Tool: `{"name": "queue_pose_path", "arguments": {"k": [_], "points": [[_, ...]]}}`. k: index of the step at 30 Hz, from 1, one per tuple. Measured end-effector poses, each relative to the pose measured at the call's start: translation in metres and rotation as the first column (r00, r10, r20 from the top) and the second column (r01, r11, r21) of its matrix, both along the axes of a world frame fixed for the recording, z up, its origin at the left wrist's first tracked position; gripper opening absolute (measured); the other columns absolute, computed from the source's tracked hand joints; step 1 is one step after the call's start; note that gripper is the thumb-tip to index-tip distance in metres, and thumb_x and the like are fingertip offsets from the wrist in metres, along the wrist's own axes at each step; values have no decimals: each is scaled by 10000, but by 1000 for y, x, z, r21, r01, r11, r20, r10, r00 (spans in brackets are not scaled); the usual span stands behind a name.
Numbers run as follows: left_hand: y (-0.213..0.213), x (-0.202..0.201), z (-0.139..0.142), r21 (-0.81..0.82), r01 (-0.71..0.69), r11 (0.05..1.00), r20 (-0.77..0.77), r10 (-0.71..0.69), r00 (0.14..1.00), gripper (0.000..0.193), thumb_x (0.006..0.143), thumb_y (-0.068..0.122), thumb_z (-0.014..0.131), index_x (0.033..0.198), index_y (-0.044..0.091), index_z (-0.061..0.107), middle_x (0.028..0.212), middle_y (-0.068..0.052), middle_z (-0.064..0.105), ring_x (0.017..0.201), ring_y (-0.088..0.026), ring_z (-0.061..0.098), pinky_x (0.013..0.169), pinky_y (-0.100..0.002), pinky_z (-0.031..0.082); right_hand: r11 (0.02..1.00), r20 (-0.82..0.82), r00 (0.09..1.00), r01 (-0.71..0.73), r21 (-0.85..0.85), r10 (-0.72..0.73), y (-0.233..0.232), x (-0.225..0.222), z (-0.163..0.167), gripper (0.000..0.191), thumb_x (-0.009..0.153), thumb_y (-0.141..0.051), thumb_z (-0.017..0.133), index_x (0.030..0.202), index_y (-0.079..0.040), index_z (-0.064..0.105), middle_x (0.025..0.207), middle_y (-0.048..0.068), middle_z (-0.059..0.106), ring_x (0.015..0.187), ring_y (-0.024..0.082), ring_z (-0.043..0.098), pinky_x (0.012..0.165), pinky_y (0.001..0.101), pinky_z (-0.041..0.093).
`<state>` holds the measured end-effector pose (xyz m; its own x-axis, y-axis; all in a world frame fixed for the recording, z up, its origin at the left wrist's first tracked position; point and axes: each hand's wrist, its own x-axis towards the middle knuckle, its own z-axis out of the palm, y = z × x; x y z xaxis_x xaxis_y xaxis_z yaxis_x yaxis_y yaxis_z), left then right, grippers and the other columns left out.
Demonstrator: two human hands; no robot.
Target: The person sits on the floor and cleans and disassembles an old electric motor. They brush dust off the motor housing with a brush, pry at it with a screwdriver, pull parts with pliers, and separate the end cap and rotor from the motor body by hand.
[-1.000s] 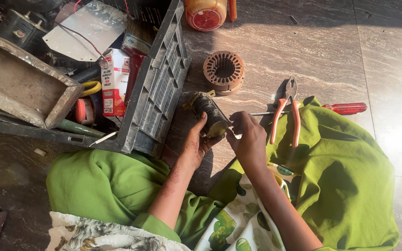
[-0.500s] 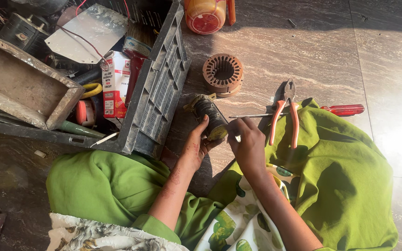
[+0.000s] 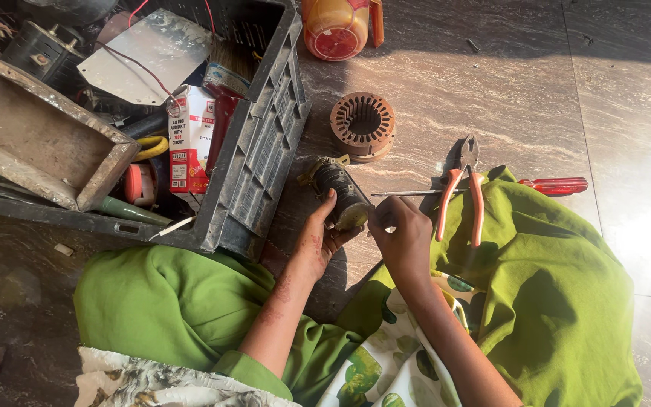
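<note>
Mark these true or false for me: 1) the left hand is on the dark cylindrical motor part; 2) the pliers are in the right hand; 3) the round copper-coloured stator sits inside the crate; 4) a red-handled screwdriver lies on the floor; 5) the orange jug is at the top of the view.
1) True. The left hand grips the dark cylindrical motor part on the floor.
2) False. The orange-handled pliers lie across the green cloth; the right hand works at the motor part's end.
3) False. The stator rests on the stone floor, beside the dark plastic crate.
4) True. The screwdriver lies right of the pliers.
5) True. The orange jug stands at the top edge.
</note>
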<state>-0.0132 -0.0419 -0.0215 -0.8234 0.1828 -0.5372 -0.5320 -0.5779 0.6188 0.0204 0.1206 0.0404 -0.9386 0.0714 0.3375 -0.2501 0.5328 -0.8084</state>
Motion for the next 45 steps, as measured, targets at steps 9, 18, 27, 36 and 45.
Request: {"name": "queue_pose_path", "arguments": {"k": [9, 18, 27, 36, 45], "points": [[-4, -2, -2, 68, -72, 995, -10, 72, 997, 528, 916, 502, 672, 1054, -8, 673, 985, -128, 721, 839, -204, 754, 780, -321, 662, 977, -150, 987, -22, 210, 54, -7, 5, 15, 331, 787, 59, 695, 1102, -15, 623, 964, 148, 664, 921, 336, 661, 795, 432, 532], [1, -2, -5, 52, -52, 997, 30, 50, 998, 497, 911, 462, 705, 1045, -14, 653, 986, -110, 690, 838, -202, 754, 799, -345, 679, 982, -222, 970, -54, 182, 95, -13, 11, 24, 314, 799, 27, 713, 1094, -24, 622, 1004, 127, 685, 954, 330, 656, 807, 417, 530], [0, 0, 1, 28, -43, 999, 41, 42, 998, 473, 888, 465, 727, 961, 7, 634, 938, -143, 706, 801, -249, 771, 780, -350, 678, 983, -149, 988, -10, 185, 38, -5, 6, 11, 320, 791, 1, 744, 1089, -10, 627, 980, 151, 665, 932, 346, 651, 798, 431, 525], [-3, 2, 5, 47, -34, 998, 13, 33, 999, 503, 892, 472, 715, 973, -17, 629, 923, -164, 727, 796, -260, 774, 777, -348, 671, 965, -249, 962, -44, 260, 111, -7, 6, 12, 310, 802, 17, 728, 1088, -6, 611, 1020, 144, 675, 976, 366, 638, 817, 455, 521], [0, 3, 2, 33, -55, 998, 34, 53, 998, 468, 906, 463, 727, 976, 14, 616, 979, -133, 678, 836, -234, 756, 812, -364, 676, 950, -266, 954, -50, 309, 136, -9, 7, 14, 278, 790, 78, 661, 1046, -27, 632, 953, 132, 650, 942, 350, 626, 790, 462, 509]]}}
